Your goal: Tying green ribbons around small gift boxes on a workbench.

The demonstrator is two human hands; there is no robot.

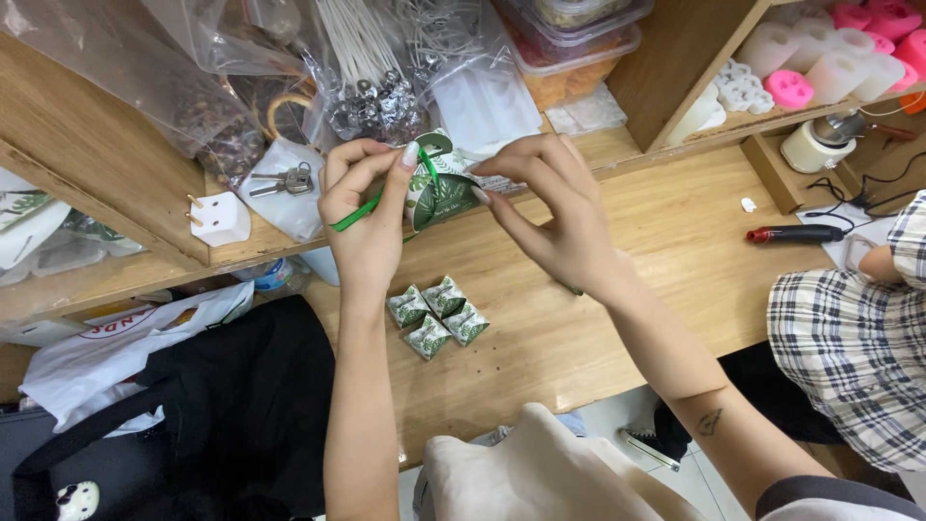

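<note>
Wooden surface [675,241] ran under us, w/ a cluttered shelf [96,164] behind: plastic bags of wicks and metal bits [371,96], a set of keys [285,179], a white plug adapter [220,218], food tubs up top. Pale and pink moulds [830,48] sat in a cubby to the right. Another person in a plaid shirt [849,357] sat at the right edge, near a red-tipped tool [796,233]. Black bag [231,405] and a white plastic bag [125,347] lay lower left.

We judged the work partway along. Four small folded boxes [439,316], white w/ green leaf print, already sat closed in a tight cluster on the surface just below our hands. A fifth, the leaf-print box [439,193], was up in the air between both hands, above the surface edge, not yet closed as far as we could tell; its top flaps looked open and curled. How many more were left we couldn't say.

Our left hand [367,222] had its grip pinched on a green ribbon [362,210] at the box's side, thumb and forefinger pressed together on it. Our right hand [555,212] pinched the box's top flap w/ fingertips, other fingers curled loosely.

The box itself looked like thin glossy card, small, pillow-like, w/ dark green foliage on white. Ribbon was narrow, bright green, trailing out left past the thumb.
</note>
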